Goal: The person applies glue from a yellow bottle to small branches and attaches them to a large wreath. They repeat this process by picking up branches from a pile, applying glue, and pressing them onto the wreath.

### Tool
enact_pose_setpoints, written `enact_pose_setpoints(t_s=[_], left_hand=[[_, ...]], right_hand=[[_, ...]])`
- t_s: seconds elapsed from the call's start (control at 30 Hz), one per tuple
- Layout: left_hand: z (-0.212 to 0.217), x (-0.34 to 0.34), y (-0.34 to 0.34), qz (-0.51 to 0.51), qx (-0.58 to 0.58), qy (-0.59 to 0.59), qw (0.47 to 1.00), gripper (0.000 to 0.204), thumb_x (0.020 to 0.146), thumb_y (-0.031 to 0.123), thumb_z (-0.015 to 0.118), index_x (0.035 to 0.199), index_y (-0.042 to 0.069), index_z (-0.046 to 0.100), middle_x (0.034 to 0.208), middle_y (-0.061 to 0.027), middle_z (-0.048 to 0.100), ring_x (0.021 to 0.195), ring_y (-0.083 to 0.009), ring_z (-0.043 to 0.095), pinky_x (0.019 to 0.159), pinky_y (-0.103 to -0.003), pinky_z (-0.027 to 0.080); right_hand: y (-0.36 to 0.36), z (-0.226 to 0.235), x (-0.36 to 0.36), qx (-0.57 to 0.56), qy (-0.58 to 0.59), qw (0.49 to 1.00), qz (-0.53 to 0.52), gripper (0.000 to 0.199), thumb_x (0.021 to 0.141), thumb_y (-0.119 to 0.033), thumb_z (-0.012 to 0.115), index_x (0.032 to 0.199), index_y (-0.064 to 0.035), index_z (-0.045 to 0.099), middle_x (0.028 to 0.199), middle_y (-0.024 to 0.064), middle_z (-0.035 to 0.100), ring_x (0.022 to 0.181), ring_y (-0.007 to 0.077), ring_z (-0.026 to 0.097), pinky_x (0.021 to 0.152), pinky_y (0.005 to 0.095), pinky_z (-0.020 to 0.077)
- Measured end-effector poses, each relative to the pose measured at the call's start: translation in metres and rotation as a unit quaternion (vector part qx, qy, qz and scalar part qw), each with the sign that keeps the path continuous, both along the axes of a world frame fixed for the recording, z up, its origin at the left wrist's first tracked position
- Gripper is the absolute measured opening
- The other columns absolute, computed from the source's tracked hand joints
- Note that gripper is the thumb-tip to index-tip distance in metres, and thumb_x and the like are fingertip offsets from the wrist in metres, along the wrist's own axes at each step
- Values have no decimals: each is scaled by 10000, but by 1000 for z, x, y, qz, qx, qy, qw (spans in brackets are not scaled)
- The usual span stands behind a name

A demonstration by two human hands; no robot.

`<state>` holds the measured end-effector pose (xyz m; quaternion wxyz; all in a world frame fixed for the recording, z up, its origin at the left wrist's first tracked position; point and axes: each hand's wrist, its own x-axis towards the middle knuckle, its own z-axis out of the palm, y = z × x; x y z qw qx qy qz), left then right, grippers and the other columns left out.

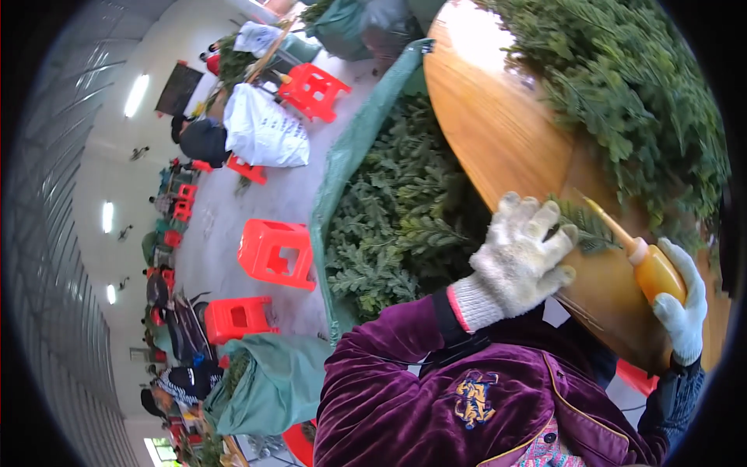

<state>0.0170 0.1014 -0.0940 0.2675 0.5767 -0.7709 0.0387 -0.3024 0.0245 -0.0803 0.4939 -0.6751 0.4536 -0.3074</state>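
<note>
A green sack (385,89) of foliage (405,194) gapes just beside the left edge of the table (502,148). Near that edge, the gloved left hand (523,253) bends over a small sprig (593,227); whether it's pinching, I can't tell. The gloved right hand (689,313) grips an amber squeeze bottle (657,276), nozzle near the sprig.

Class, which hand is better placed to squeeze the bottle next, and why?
Probably the right hand: it grips the amber bottle, whose nozzle angles over the green sprig. The left hand is beside the sprig, without a bottle.
</note>
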Motion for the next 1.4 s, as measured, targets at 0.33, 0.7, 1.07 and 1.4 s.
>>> enact_pose_setpoints(t_s=[0.33, 0.7, 1.07, 1.4], left_hand=[[-36, 12, 8, -66, 157, 224, 960, 674, 773, 479, 756, 1287, 65, 619, 1330, -254, 528, 1255, -468, 495, 1137, -626, 295], [-24, 15, 34, -57, 163, 152, 973, 716, 760, 491, 771, 1310, 62, 610, 1343, -259, 521, 1273, -472, 481, 1143, -629, 294], [-5, 12, 6, -76, 47, 23, 996, 698, 797, 577, 727, 1309, 116, 614, 1347, -248, 530, 1282, -492, 489, 1144, -623, 318], [-6, 13, -1, -82, 45, 22, 995, 707, 771, 583, 739, 1276, 99, 633, 1302, -243, 552, 1235, -484, 517, 1118, -629, 336]], right_hand=[[-15, 72, 108, 172, -111, 952, 228, 1003, 598, -445, 929, 1382, 32, 524, 1145, 132, 684, 903, 197, 706, 772, 307, 572], [9, 104, 177, -106, -121, 886, 434, 830, 643, -267, 962, 1313, 54, 591, 1141, 169, 700, 1010, 239, 709, 894, 346, 555], [-35, 26, 40, 131, -82, 984, 91, 1101, 553, -643, 850, 1374, 18, 533, 1085, 80, 650, 799, 142, 670, 616, 244, 561], [-39, 25, 25, 103, -61, 992, 42, 1175, 538, -750, 806, 1392, 3, 514, 1040, 73, 648, 738, 129, 662, 498, 211, 522]])
